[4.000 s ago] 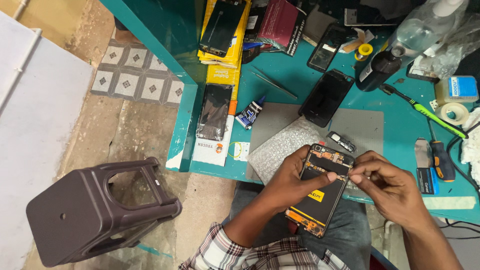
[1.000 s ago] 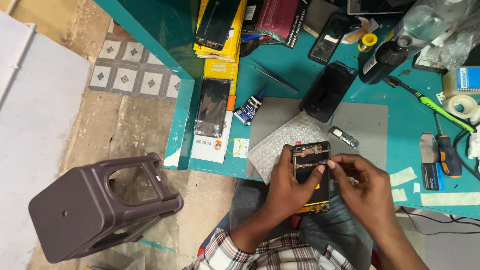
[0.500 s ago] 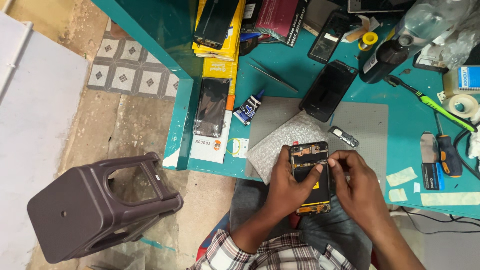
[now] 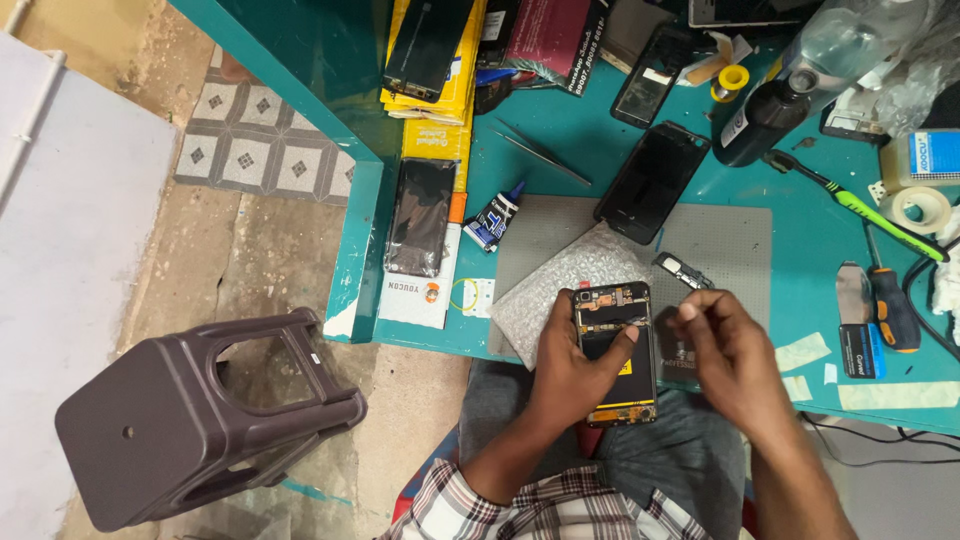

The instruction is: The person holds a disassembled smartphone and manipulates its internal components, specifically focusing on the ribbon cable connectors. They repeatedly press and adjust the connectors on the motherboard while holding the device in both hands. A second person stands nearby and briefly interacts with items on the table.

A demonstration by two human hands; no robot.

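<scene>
teal table [image 4: 560, 150], brown stool [image 4: 200, 420], plaid sleeve [image 4: 520, 505]

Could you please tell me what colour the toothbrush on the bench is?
The toothbrush is bright green, seen in the head view.

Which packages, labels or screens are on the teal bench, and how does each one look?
Yellow flat boxes: stacked at the bench's left edge, dark panel on top.
White flat box: below them, black screen panel lying on it.
Dark red package: top centre, rectangular.
Glue tube: by the grey mat, blue-black label.
</scene>
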